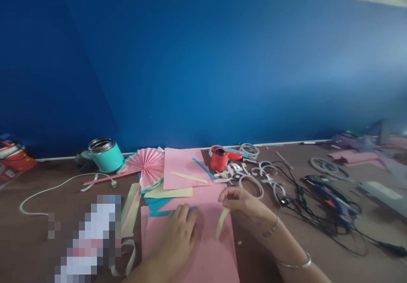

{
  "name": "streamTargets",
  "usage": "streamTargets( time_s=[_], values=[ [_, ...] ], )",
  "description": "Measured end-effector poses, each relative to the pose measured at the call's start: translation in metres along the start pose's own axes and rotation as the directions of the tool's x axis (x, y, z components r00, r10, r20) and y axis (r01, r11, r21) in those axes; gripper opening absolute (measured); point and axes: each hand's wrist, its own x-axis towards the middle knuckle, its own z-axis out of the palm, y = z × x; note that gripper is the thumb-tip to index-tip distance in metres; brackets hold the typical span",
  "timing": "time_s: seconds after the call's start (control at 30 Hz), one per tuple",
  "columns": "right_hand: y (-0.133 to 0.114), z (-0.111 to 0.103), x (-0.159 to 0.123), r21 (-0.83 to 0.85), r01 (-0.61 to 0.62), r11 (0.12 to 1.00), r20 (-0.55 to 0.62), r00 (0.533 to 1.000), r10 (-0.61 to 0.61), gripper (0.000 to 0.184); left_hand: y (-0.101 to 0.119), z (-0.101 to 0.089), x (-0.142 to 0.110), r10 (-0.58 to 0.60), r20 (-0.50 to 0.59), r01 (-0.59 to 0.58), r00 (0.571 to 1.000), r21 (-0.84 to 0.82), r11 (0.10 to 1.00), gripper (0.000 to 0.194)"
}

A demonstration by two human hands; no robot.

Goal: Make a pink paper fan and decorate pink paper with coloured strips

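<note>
My left hand (179, 230) lies flat over a stack of pink paper sheets (216, 257), its fingertips at a blue paper strip (161, 213). Above the right side of this stack, my right hand (240, 202) is closed, pinching a short pale yellow paper strip (222, 224) that hangs down from the fingers. Beyond the hands rests another pink sheet (179, 164) with a blue strip and a yellow strip on it. A pleated pink paper fan (148, 166) with blue and yellow edging lies to its left.
A turquoise steel-lined container (108, 156) and a white cable (41, 187) are at left. A red thread spool (218, 161) stands by tangled white tape rings (251, 185). Black cords (300, 202) and a dark blue tool (337, 204) lie at right. A blue wall (203, 62) bounds the table's back.
</note>
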Motion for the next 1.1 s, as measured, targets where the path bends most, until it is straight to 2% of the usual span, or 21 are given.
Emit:
streamTargets(
  time_s=[0.07,0.17,0.27,0.4,0.5,0.6,0.7,0.93,1.1],
  values=[
    [0.002,0.004,0.004,-0.038,0.016,0.999,-0.065,0.998,-0.018,0.024,0.001,-0.002,0.000,0.000,0.013,0.000,1.000,0.000,1.000,0.026],
    [0.006,0.006,0.010,-0.243,-0.007,0.970,-0.109,0.994,-0.020,0.020,0.001,-0.003,-0.001,0.011,0.029,-0.011,1.000,0.003,1.000,0.024],
    [0.008,0.004,0.009,-0.429,-0.068,0.901,-0.138,0.990,0.009,0.015,0.001,-0.003,-0.001,0.006,0.034,-0.006,0.999,0.007,1.000,0.024],
    [0.007,0.000,0.002,-0.540,-0.105,0.835,-0.135,0.990,0.038,0.031,0.001,-0.004,-0.001,0.002,0.031,-0.002,1.000,0.008,1.000,0.027],
    [0.003,-0.001,-0.001,-0.539,-0.045,0.841,-0.042,0.999,0.027,0.030,0.002,-0.007,-0.001,0.002,0.071,-0.002,0.998,0.006,1.000,0.027],
    [0.001,0.003,0.001,-0.451,0.020,0.892,0.012,1.000,-0.016,0.025,0.003,-0.009,-0.001,0.003,0.076,-0.004,0.997,0.013,1.000,0.024],
    [0.005,0.010,0.008,-0.378,0.018,0.926,-0.034,0.999,-0.033,0.026,0.002,-0.007,-0.001,0.008,0.066,-0.008,0.998,0.000,1.000,0.025],
    [0.016,0.026,0.020,-0.400,-0.057,0.915,-0.254,0.966,-0.050,0.031,0.001,-0.004,-0.001,0.001,0.070,-0.003,0.998,0.016,1.000,0.024],
    [0.012,0.030,0.020,-0.352,-0.077,0.933,-0.299,0.953,-0.034,0.034,0.000,-0.003,-0.002,0.007,0.059,-0.008,0.998,0.033,0.999,0.023]
  ],
)
